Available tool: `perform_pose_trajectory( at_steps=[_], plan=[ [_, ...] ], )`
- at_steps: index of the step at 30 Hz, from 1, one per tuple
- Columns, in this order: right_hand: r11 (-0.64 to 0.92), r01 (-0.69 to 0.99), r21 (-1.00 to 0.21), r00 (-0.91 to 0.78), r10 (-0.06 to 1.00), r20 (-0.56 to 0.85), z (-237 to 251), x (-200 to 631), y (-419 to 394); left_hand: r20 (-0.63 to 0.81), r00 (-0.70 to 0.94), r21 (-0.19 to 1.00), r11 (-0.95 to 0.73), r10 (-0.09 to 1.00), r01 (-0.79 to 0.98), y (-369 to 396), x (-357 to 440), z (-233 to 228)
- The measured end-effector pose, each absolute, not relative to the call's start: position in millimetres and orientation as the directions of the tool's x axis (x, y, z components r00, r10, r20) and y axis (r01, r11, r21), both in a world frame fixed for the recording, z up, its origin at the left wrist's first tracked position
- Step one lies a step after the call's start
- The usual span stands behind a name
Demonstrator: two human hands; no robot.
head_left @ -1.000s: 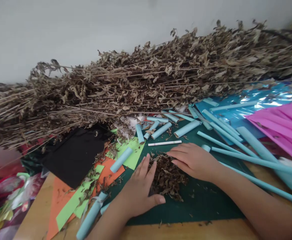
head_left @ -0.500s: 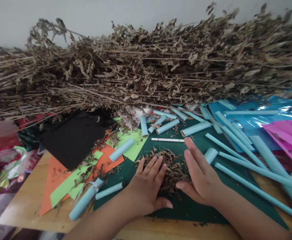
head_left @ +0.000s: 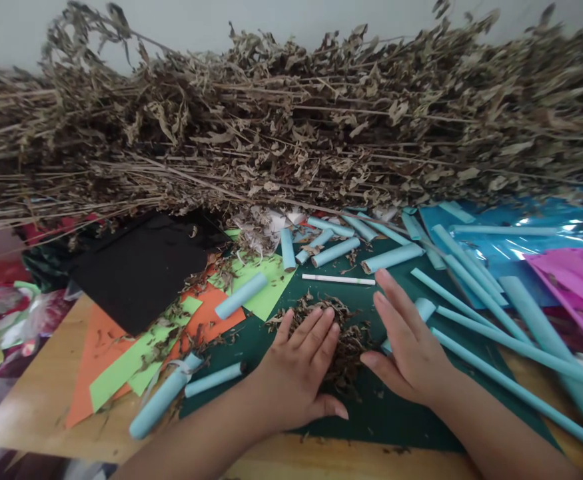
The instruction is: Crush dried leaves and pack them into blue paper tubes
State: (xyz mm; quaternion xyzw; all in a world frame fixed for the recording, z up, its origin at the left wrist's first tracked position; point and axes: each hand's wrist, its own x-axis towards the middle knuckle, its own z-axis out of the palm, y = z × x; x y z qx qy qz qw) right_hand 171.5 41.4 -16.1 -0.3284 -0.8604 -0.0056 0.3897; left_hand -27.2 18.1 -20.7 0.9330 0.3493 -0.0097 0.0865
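A loose pile of dried, crumbled leaves (head_left: 348, 343) lies on a dark green sheet (head_left: 371, 423). Over the pile's left side rests my left hand (head_left: 298, 370), palm down with the fingers stretched out. At the right edge of the leaves my right hand (head_left: 408, 350) is held on its side, thumb apart from the fingers and nothing in its grasp. Behind that hand a light blue paper tube (head_left: 424, 309) is partly hidden. A thin white stick (head_left: 338, 279) lies just beyond both hands.
A big bundle of dried leafy stalks (head_left: 291, 133) spans the back. Several blue paper tubes (head_left: 336, 252) lie around the sheet. To the left are black paper (head_left: 144, 273), orange paper (head_left: 84, 377) and green paper strips (head_left: 121, 373); pink paper (head_left: 578, 283) and blue film (head_left: 546, 247) lie right.
My right hand has moved slightly right, away from the leaves, uncovering more of the white stick's end. My left hand stays flat on the pile. The camera view has shifted a little.
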Motion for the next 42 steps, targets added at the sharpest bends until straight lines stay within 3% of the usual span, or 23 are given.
perform_pose_trajectory(
  at_steps=[4, 8, 14, 19, 24, 30, 36, 42],
  plan=[
    [0.795, 0.547, -0.261, -0.456, 0.545, 0.704, -13.5, 175.2, 44.2, -0.113, 0.767, 0.179, -0.746, 0.632, 0.641, 19.2, -26.8, -21.6],
    [0.83, 0.514, -0.215, -0.505, 0.496, 0.706, -9.4, 178.1, 46.6, -0.038, 0.769, 0.167, -0.754, 0.639, 0.635, 19.8, -25.4, -19.2],
    [0.812, 0.55, -0.196, -0.506, 0.511, 0.695, -5.4, 178.3, 47.2, -0.123, 0.76, 0.181, -0.739, 0.638, 0.649, 22.2, -22.5, -19.5],
    [0.818, 0.549, -0.171, -0.526, 0.497, 0.69, -5.2, 176.6, 47.3, -0.051, 0.762, 0.199, -0.741, 0.646, 0.642, 23.6, -22.8, -19.0],
    [0.83, 0.528, -0.18, -0.54, 0.491, 0.683, -6.1, 176.7, 47.2, -0.126, 0.755, 0.226, -0.723, 0.643, 0.653, 25.3, -24.6, -20.8],
    [0.837, 0.511, -0.194, -0.546, 0.491, 0.679, -8.5, 177.2, 46.8, -0.084, 0.751, 0.243, -0.717, 0.655, 0.653, 27.2, -26.3, -17.2],
    [0.837, 0.517, -0.18, -0.546, 0.484, 0.684, -9.1, 178.0, 46.9, -0.146, 0.734, 0.235, -0.697, 0.664, 0.677, 28.9, -28.7, -18.9],
    [0.819, 0.543, -0.184, -0.528, 0.504, 0.683, -8.0, 177.5, 46.8, -0.131, 0.644, 0.223, -0.611, 0.753, 0.76, 30.4, -29.1, -20.1]
  ],
)
